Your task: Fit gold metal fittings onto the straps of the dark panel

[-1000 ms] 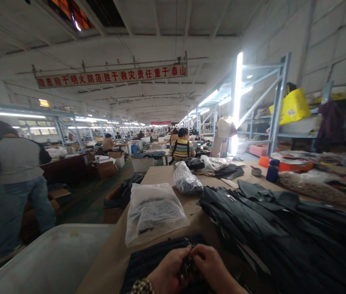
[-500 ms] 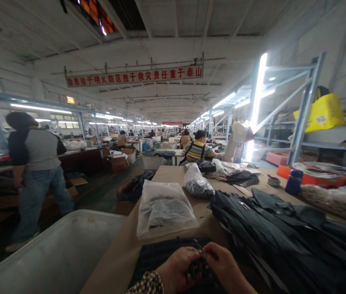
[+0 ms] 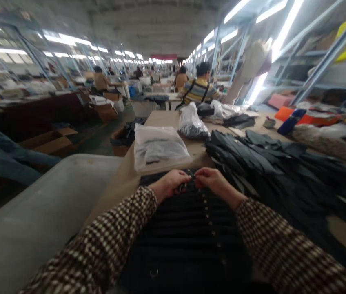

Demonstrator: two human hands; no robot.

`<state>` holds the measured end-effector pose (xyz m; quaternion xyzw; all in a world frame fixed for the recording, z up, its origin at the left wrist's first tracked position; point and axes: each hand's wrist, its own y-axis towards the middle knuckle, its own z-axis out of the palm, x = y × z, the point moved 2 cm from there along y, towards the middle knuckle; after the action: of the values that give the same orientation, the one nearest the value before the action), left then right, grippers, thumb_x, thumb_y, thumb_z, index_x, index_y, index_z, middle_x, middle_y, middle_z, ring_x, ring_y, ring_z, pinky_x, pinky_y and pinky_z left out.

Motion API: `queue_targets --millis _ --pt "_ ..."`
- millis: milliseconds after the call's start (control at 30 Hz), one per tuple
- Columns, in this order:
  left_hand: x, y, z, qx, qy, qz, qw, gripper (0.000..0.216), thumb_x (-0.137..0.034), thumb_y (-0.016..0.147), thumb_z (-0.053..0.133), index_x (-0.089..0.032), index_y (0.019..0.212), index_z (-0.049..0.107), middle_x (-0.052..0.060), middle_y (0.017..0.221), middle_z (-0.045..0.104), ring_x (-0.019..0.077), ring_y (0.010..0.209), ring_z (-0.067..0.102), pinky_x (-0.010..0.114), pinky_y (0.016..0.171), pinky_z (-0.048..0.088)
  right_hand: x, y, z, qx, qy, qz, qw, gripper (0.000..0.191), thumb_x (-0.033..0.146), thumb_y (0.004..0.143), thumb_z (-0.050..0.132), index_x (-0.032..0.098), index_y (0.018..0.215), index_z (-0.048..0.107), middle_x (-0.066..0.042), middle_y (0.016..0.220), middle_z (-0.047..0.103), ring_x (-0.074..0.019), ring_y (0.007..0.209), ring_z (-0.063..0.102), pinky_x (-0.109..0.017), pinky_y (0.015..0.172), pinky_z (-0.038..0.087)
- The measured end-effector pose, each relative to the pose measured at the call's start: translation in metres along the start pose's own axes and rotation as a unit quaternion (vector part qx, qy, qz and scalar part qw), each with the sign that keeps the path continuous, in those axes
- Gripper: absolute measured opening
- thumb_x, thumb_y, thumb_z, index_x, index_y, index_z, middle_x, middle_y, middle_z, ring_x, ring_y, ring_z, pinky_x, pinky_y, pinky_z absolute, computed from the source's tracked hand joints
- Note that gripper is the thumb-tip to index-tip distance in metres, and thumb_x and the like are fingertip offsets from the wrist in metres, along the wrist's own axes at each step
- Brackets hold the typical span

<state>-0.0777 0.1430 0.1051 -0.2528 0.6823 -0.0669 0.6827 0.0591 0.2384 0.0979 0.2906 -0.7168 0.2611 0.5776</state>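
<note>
A dark ribbed fabric piece (image 3: 188,253) lies in front of me, with a row of small gold-coloured metal bits (image 3: 210,223) running down it and a metal D-ring (image 3: 154,272) near its lower edge. At its far edge, the fingers of my left hand (image 3: 173,183) are closed, with a small dark piece with a metal ring (image 3: 181,188) showing under them. Close beside it, my right hand (image 3: 211,181) pinches at the end of the gold row. What exactly lies between its fingertips is too small to tell. Both hands are nearly touching.
Beyond the hands lies a translucent plastic bag (image 3: 160,148), with another filled clear bag (image 3: 193,122) behind it. Dark fabric strips (image 3: 271,163) are heaped to the right. A large pale bin (image 3: 78,163) stands at the left. Seated workers (image 3: 202,87) are farther off.
The view has tilted down, so my sleeves and more of the dark fabric show. My hands have moved forward to its far edge, still close together. The walking person is largely out of view.
</note>
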Motion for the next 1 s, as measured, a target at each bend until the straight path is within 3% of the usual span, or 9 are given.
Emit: queue_targets --millis 133,300,400,667,1000 --pt "-0.006 0.018 -0.005 0.002 0.104 0.012 0.995 0.017 -0.028 0.081 0.064 -0.012 0.076 0.059 -0.005 0.052 0.048 0.0060 0.040 0.043 0.018 0.039 0.023 -0.001 0.014 -0.008 0.017 -0.081 0.050 0.995 0.014 0.016 0.075 0.057 0.012 0.083 0.068 0.000 0.064 0.064 -0.0096 0.054 0.058 -0.021 0.056 0.047" --pt "-0.013 0.019 0.000 -0.008 0.223 0.033 0.974 0.016 -0.026 0.082 0.060 -0.011 0.077 0.063 -0.005 0.049 0.045 0.0070 0.038 0.039 0.020 0.039 0.024 -0.003 0.017 -0.010 0.014 -0.298 -0.010 0.954 0.020 0.011 0.074 0.058 0.013 0.084 0.074 -0.001 0.069 0.068 -0.0101 0.060 0.057 -0.022 0.063 0.045" --pt "-0.012 0.020 0.004 -0.012 0.271 0.028 0.962 0.015 -0.026 0.080 0.060 -0.011 0.078 0.064 -0.005 0.048 0.045 0.0074 0.038 0.038 0.020 0.039 0.025 -0.008 0.017 -0.010 0.027 -0.356 -0.013 0.934 0.020 0.011 0.074 0.057 0.014 0.084 0.075 -0.001 0.070 0.068 -0.0106 0.062 0.058 -0.022 0.064 0.044" --pt "-0.003 0.031 0.008 -0.011 0.342 0.022 0.940 0.018 -0.032 0.075 0.061 -0.015 0.078 0.065 -0.003 0.051 0.049 0.0091 0.038 0.043 0.020 0.037 0.028 -0.022 0.019 -0.015 0.061 -0.399 -0.011 0.915 0.017 0.011 0.072 0.060 0.017 0.081 0.074 -0.001 0.074 0.070 -0.0117 0.068 0.061 -0.020 0.062 0.042" --pt "-0.003 0.039 0.013 -0.033 0.368 0.067 0.927 0.009 -0.018 0.068 0.066 -0.014 0.061 0.064 -0.003 0.048 0.051 0.0089 0.046 0.046 0.021 0.045 0.032 -0.028 0.017 -0.007 0.060 -0.438 -0.037 0.896 0.019 0.005 0.069 0.056 0.018 0.075 0.070 -0.002 0.074 0.068 -0.0133 0.069 0.057 -0.022 0.064 0.038"
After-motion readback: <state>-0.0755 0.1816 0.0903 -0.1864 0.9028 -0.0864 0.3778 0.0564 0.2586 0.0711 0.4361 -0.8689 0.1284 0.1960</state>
